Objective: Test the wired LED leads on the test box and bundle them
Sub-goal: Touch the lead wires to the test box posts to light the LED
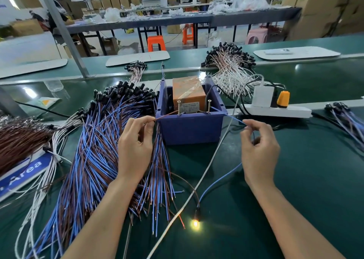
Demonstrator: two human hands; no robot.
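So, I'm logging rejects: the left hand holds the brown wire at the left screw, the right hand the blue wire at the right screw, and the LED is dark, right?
Not dark: the head view shows the LED lit, glowing yellow. The rest holds: left hand pinches the brown wire at the left screw, right hand the blue wire at the right screw.

left hand (136, 140) pinching, right hand (259, 146) pinching, forearms extended
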